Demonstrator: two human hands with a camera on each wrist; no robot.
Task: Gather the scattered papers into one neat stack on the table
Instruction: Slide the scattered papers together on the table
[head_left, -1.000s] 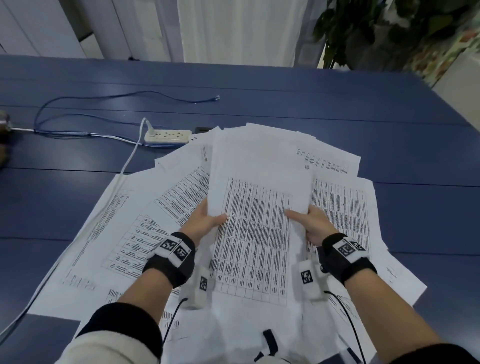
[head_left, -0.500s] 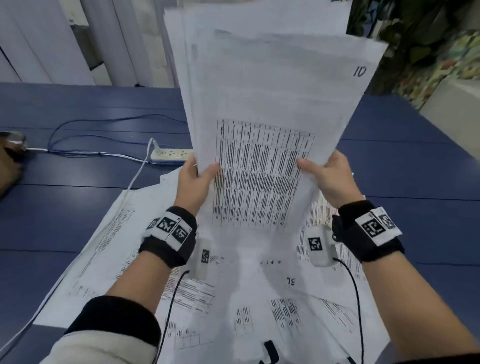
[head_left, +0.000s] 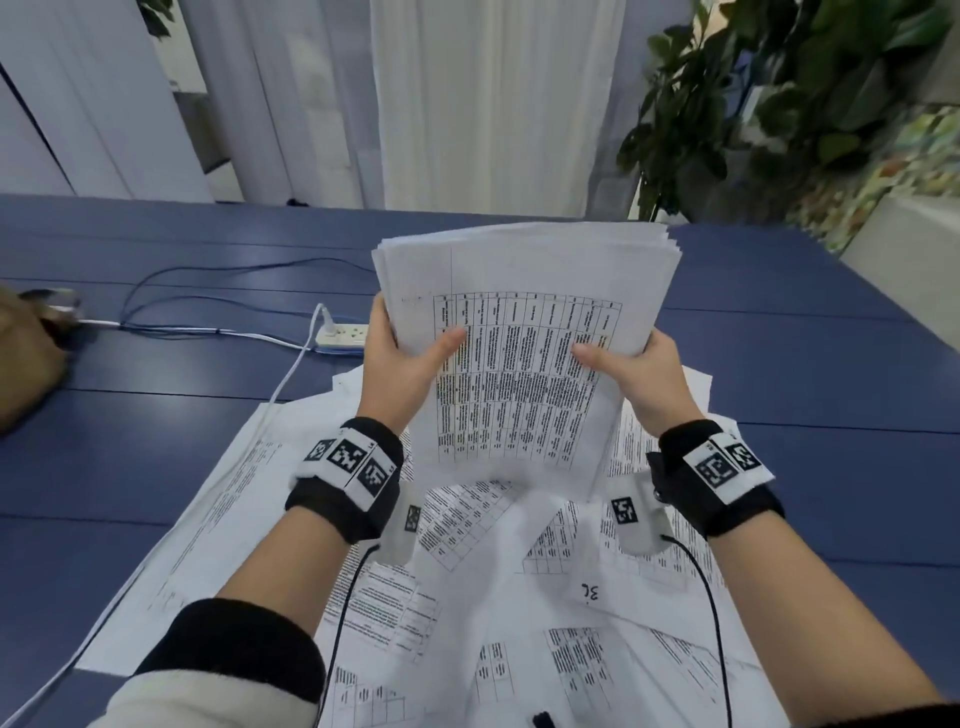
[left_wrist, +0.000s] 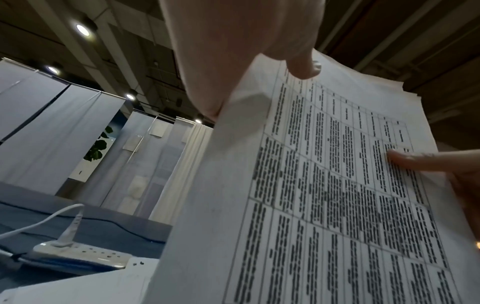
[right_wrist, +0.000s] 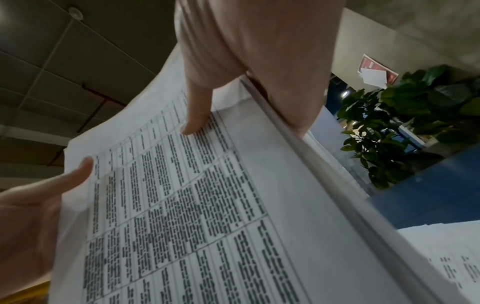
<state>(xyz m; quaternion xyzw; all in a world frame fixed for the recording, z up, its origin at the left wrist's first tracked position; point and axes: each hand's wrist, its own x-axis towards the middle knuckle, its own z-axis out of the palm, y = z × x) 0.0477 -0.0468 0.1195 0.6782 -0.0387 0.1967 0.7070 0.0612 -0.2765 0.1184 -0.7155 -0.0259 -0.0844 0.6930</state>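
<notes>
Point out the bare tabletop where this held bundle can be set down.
Bare blue wooden table lies right of the scattered printed sheets, toward the green potted plant, and beyond the held bundle of printed papers. Left is narrower: the white power strip and its thin cables cross it. The near middle is crowded with sheets.

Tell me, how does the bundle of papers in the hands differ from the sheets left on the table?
The held bundle is upright and squared, gripped by the left hand and right hand; the loose sheets lie flat, fanned and overlapping on the table. Both carry printed tables.
</notes>
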